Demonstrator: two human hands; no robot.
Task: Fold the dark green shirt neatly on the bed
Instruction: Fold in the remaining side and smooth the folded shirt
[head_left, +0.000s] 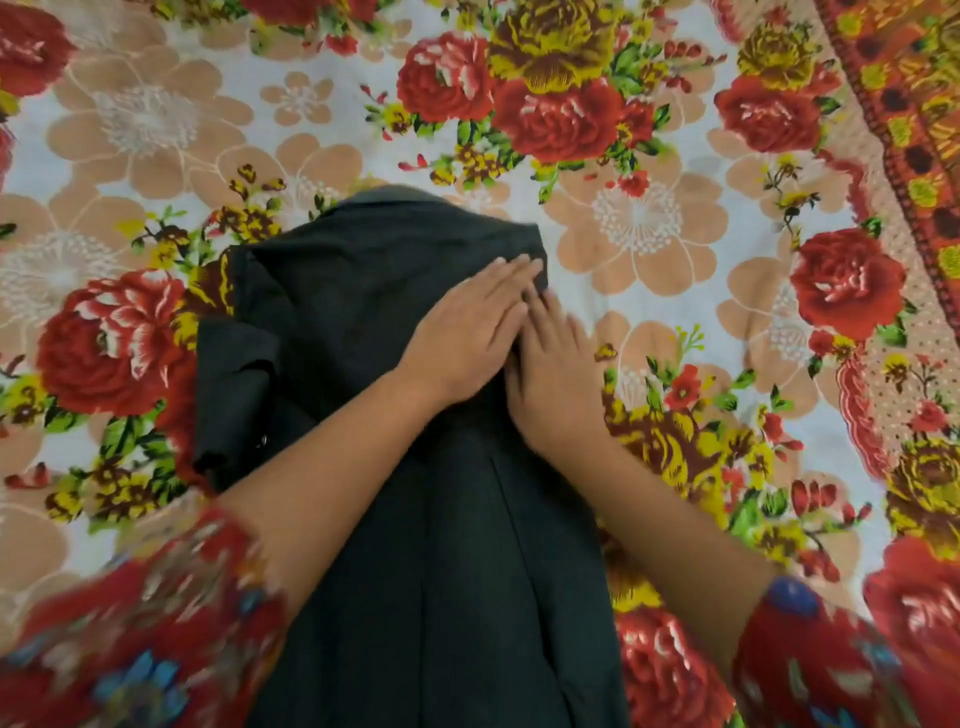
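The dark green shirt (363, 322) lies lengthwise on the flowered bed sheet (649, 223), collar end away from me, body running down to the bottom of the view. Its right side is folded in along a straight edge. A short sleeve sticks out at the left, crumpled. My left hand (467, 327) lies flat on the shirt's upper right part, fingers straight and pointing to the fold's corner. My right hand (556, 379) presses flat beside it on the shirt's right edge, fingertips touching the left hand.
The bed sheet with big red, yellow and peach flowers fills the whole view. A patterned orange and red border (904, 130) of the sheet runs along the far right. My sleeves are red and flowered.
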